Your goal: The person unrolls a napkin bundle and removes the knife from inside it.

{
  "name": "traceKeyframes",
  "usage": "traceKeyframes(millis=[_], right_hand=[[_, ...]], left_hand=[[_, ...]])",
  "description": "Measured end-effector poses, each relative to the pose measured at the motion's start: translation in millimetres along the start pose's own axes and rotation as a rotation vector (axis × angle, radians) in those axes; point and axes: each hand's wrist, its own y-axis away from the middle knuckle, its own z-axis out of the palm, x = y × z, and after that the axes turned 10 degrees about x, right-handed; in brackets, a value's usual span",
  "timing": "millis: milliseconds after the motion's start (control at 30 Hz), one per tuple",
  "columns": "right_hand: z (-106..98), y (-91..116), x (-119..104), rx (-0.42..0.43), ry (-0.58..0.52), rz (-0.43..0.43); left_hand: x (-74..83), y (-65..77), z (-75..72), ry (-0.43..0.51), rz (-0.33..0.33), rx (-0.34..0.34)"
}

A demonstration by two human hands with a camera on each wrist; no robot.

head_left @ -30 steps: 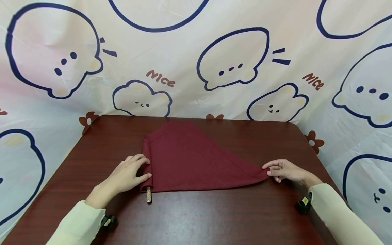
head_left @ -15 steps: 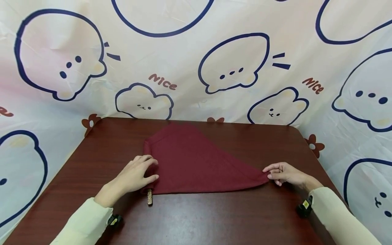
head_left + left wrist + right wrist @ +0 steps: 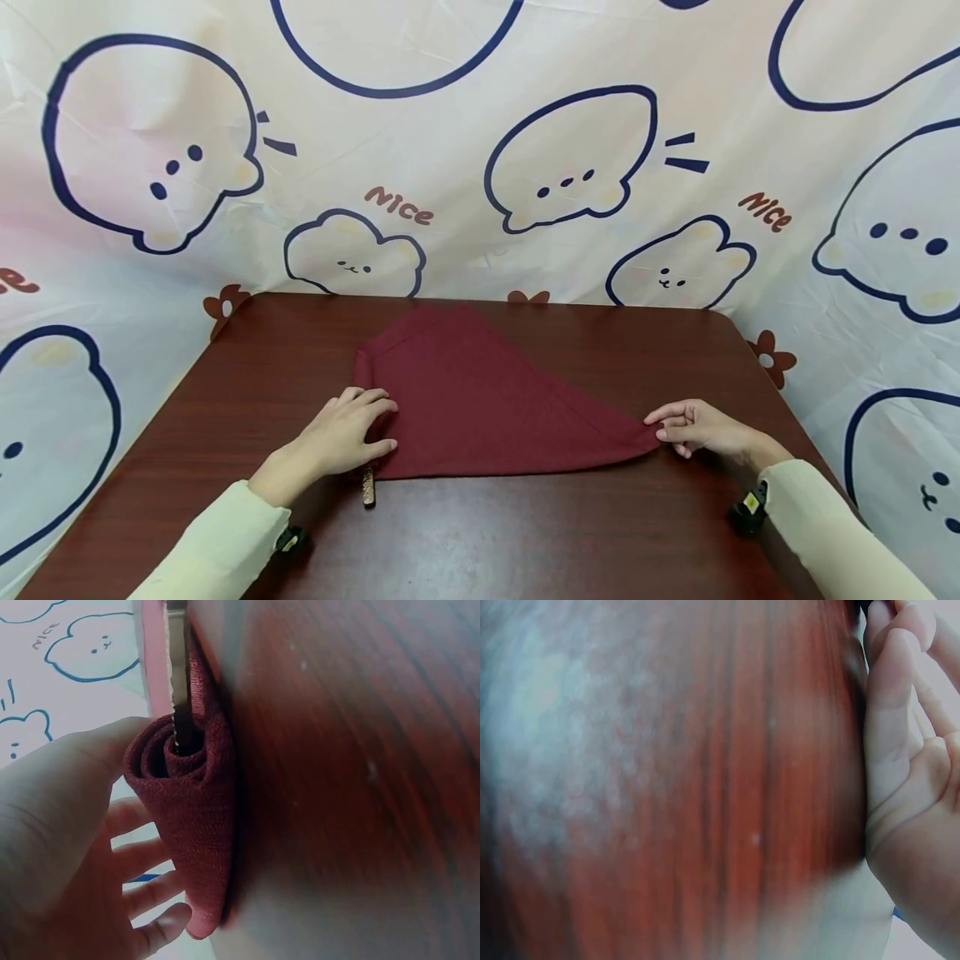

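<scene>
A dark red cloth [image 3: 480, 400] lies on the table, wide at the left and tapering to a corner at the right. Its left edge is rolled up around a thin, flat stick, whose gold-speckled end [image 3: 368, 487] juts out toward the front. In the left wrist view, the cloth roll [image 3: 187, 817] shows spiral layers around that stick [image 3: 179, 675]. My left hand [image 3: 341, 433] rests over the roll, its fingers spread and loosely bent, with the fingertips on the cloth. At the right, my right hand [image 3: 697, 429] pinches the cloth's tapered corner between thumb and fingers.
The brown wooden table [image 3: 525, 542] has rounded far corners. A pale curtain [image 3: 450, 142] with cartoon bear drawings hangs behind it and along both sides. Black wrist cameras sit at both sleeves.
My left hand has shifted right over the roll, covering more of it. My right hand keeps its pinch on the corner, and the head view has tilted slightly.
</scene>
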Motion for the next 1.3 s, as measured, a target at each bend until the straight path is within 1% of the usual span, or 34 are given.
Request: traceKeyframes(millis=[167, 300, 400, 567, 667, 833, 1067, 1300], right_hand=[[0.1, 0.3, -1.2, -0.003, 0.001, 0.0], [-0.4, 0.0, -1.3, -0.006, -0.006, 0.001], [-1.0, -0.9, -0.5, -0.006, -0.007, 0.004], [-1.1, -1.4, -0.6, -0.004, -0.005, 0.005], [-0.9, -1.1, -1.1, -0.005, -0.006, 0.007], [-0.7, -0.6, -1.7, -0.001, 0.001, 0.01], [0.2, 0.6, -2.9, -0.001, 0.001, 0.003], [1.5, 0.0, -5.5, 0.026, 0.046, 0.009]], left_hand=[[-0.8, 0.8, 2.3, -0.052, 0.008, 0.008], [-0.9, 1.8, 0.0, -0.068, 0.002, 0.004], [-2.4, 3.1, -0.6, -0.068, -0.006, 0.013], [-7.1, 5.7, 1.6, -0.054, -0.012, 0.052], [-10.0, 7.0, 2.3, -0.045, -0.012, 0.064], [-14.5, 8.2, 1.2, -0.038, -0.012, 0.071], [-18.3, 11.0, -4.0, -0.04, -0.021, 0.069], [-20.8, 15.3, -7.5, -0.041, -0.031, 0.071]])
